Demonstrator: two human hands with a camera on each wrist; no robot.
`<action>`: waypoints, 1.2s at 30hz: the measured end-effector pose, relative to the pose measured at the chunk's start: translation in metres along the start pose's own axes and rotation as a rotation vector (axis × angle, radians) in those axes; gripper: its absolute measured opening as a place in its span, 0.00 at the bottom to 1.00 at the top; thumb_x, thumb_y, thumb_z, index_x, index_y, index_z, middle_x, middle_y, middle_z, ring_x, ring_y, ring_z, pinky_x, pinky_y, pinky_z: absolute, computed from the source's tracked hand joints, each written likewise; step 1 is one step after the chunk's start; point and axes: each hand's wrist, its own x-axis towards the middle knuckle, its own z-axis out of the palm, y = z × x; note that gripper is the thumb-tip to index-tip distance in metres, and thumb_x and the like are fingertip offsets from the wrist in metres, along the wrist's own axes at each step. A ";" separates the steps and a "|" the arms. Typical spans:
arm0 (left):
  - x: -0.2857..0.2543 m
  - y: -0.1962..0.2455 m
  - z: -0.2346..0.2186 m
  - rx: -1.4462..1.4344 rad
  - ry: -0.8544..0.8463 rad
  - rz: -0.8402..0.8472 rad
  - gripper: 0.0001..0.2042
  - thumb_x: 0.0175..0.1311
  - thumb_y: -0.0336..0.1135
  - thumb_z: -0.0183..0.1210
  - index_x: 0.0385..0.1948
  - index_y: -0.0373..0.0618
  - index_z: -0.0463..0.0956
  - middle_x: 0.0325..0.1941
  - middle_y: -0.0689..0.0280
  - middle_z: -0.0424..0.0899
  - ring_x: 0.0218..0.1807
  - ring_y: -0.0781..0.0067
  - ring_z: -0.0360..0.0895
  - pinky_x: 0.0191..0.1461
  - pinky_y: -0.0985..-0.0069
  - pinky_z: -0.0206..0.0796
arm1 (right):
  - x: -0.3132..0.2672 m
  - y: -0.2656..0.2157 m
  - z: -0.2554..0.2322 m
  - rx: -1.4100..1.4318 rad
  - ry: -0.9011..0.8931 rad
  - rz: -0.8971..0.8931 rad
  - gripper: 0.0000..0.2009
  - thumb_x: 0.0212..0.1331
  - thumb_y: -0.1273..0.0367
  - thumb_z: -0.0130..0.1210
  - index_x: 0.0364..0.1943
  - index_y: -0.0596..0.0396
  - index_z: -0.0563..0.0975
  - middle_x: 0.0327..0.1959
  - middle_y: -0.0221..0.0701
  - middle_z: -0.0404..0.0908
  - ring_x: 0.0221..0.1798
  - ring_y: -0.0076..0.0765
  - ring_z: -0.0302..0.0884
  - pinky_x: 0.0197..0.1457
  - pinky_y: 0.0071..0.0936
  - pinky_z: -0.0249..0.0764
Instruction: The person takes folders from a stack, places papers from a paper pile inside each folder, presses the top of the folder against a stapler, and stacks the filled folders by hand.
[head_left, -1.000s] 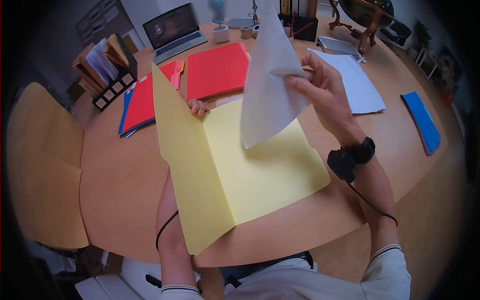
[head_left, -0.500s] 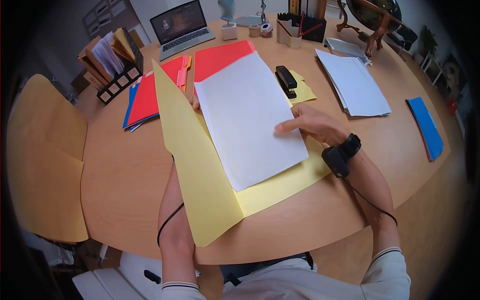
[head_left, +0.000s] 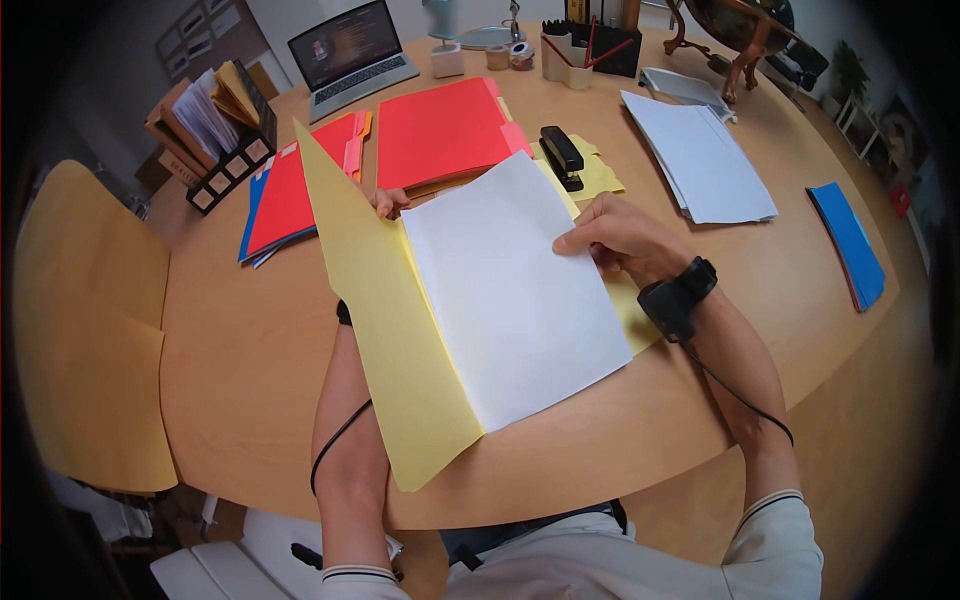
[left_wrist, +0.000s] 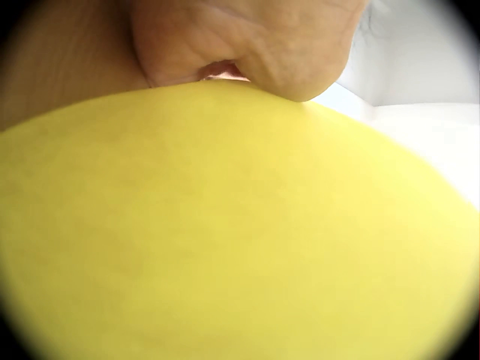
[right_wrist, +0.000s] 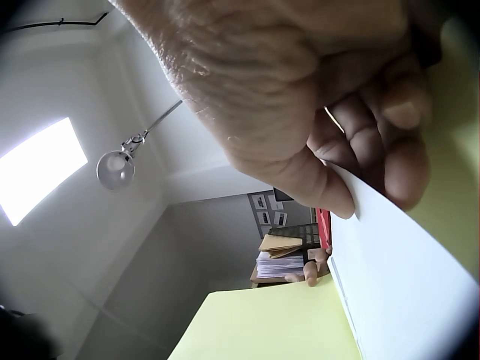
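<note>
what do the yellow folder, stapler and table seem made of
The yellow folder looks like matte card: thin, no glare. The black stapler has a faint sheen: perhaps plastic or painted metal. The satin table shows fine grain: wood or laminate.

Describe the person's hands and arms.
The left hand and right hand wear no gloves. The right arm has a black strap, boxy black device and thin black cable. The left arm has a black band and another cable. Short pale sleeves have dark-striped cuffs.
</note>
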 end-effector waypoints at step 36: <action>0.021 0.032 0.067 0.547 0.062 -0.699 0.24 0.55 0.21 0.70 0.55 0.26 0.77 0.50 0.52 0.85 0.45 0.67 0.86 0.51 0.73 0.79 | 0.007 0.003 -0.022 -0.241 0.228 -0.116 0.16 0.63 0.59 0.66 0.33 0.60 0.83 0.19 0.21 0.73 0.17 0.15 0.67 0.19 0.18 0.56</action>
